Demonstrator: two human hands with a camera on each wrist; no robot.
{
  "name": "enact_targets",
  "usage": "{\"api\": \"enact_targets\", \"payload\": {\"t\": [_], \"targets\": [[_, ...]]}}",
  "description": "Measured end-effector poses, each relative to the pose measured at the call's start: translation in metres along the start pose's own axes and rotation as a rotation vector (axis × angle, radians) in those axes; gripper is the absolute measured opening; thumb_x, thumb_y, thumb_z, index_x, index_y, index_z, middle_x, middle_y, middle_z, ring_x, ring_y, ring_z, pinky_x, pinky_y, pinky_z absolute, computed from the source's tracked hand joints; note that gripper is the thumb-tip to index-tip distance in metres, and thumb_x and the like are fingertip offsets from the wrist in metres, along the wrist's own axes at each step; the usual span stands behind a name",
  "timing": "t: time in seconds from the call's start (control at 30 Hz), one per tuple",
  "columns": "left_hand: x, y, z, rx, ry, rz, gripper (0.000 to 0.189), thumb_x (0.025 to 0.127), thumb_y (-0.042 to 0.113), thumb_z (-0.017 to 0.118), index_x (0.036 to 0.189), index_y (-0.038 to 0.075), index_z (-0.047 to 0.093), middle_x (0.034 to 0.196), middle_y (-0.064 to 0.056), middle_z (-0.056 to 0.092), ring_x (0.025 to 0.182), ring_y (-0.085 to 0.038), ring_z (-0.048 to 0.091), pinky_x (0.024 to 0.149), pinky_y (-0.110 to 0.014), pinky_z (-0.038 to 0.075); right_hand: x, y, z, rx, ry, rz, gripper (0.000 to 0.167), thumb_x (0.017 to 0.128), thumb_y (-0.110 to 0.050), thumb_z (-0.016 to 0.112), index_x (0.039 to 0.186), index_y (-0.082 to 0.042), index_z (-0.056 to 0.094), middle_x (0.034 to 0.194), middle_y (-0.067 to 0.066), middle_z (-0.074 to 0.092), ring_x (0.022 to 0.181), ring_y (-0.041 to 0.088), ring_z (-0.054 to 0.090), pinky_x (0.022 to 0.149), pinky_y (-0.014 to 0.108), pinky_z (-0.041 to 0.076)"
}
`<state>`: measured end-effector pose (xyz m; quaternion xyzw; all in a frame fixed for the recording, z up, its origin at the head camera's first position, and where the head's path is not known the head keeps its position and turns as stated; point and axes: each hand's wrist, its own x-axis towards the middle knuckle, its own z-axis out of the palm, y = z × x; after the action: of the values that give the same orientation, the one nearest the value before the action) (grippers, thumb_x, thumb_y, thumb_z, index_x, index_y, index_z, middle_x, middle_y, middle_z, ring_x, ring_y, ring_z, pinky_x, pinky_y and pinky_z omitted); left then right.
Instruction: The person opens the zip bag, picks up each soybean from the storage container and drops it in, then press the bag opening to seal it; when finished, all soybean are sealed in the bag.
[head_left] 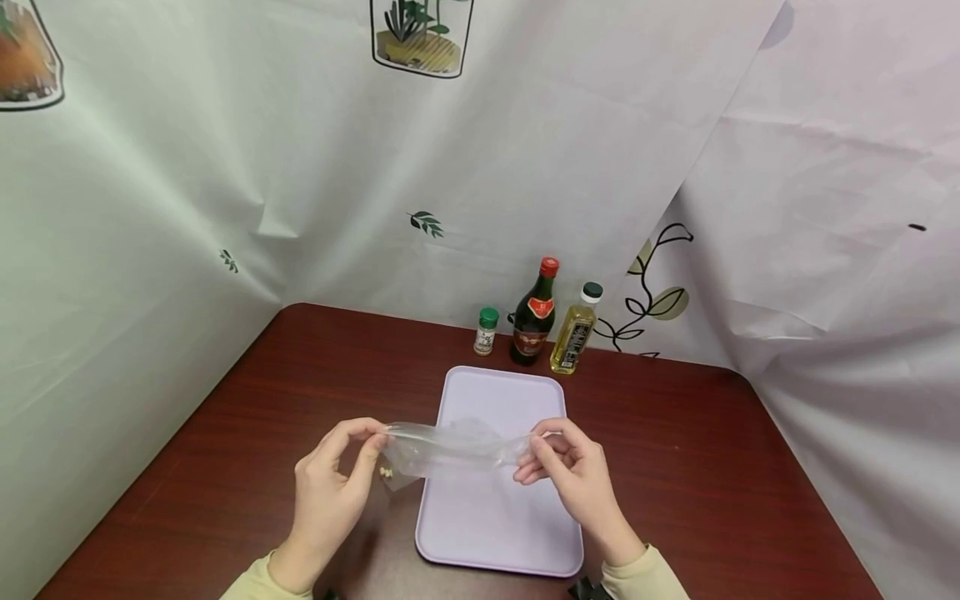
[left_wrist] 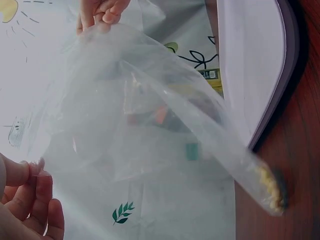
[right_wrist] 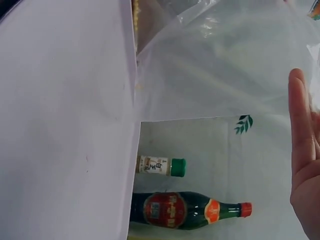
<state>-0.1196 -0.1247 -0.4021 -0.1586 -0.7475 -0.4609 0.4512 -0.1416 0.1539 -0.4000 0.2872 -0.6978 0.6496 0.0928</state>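
Note:
A clear plastic bag (head_left: 450, 450) is stretched between the two hands, above the left part of a pale purple tray (head_left: 498, 533). My left hand (head_left: 330, 483) pinches one upper corner between thumb and fingertips. At the opposite corner my right hand (head_left: 573, 471) pinches the bag's edge, its other fingers loosely bent. Small yellowish pieces (left_wrist: 270, 190) have gathered in the bag's bottom corner, beside the tray in the left wrist view. What these pieces are cannot be told. The right wrist view shows the bag (right_wrist: 215, 70) hanging next to the right hand (right_wrist: 304, 145).
Behind the tray stand a small green-capped shaker (head_left: 486, 332), a dark bottle with a red cap (head_left: 534, 321) and a bottle of yellow oil (head_left: 574, 333). The dark red table (head_left: 690, 475) meets a printed white cloth (head_left: 337, 208) at the back and sides.

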Motion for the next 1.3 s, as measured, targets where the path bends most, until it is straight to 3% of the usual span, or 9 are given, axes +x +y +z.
{"api": "enact_targets", "payload": {"t": [0.33,0.8,1.1,1.3], "targets": [[0.001,-0.001,-0.001,0.019,-0.01,0.005,0.03,0.069,-0.012,0.073,0.09,0.009,0.067,0.073,0.003,0.068,0.073,-0.003,0.065,0.07,-0.014,0.046,0.004,-0.004,0.004,-0.076,0.073,-0.226,0.016,0.089,0.021,0.042,0.101,0.011,0.046,0.064,0.021,0.064,0.049,0.019,0.065,0.044,0.031,0.051],[0.005,0.0,-0.002,-0.074,0.005,-0.022,0.03,0.068,-0.019,0.069,0.088,0.004,0.067,0.071,-0.004,0.069,0.072,0.0,0.064,0.062,-0.011,0.043,0.002,-0.01,0.007,-0.214,0.183,-0.18,0.017,0.082,0.019,0.055,0.091,0.005,0.057,0.054,0.013,0.06,0.046,0.007,0.059,0.039,0.023,0.044],[0.003,0.0,-0.004,-0.004,0.045,-0.044,0.025,0.071,-0.013,0.069,0.086,0.006,0.069,0.073,-0.003,0.068,0.075,0.002,0.061,0.073,-0.013,0.043,-0.001,-0.017,0.01,-0.229,0.152,-0.237,0.02,0.08,0.022,0.057,0.09,0.004,0.06,0.065,0.015,0.066,0.056,0.011,0.065,0.05,0.021,0.05],[0.002,0.002,-0.007,0.04,-0.013,-0.109,0.018,0.078,-0.006,0.067,0.087,0.009,0.07,0.078,-0.002,0.068,0.083,0.003,0.059,0.081,-0.011,0.04,-0.004,-0.02,0.013,-0.18,0.137,-0.237,0.018,0.079,0.022,0.057,0.087,0.006,0.058,0.073,0.02,0.067,0.059,0.011,0.067,0.051,0.025,0.052]]}}
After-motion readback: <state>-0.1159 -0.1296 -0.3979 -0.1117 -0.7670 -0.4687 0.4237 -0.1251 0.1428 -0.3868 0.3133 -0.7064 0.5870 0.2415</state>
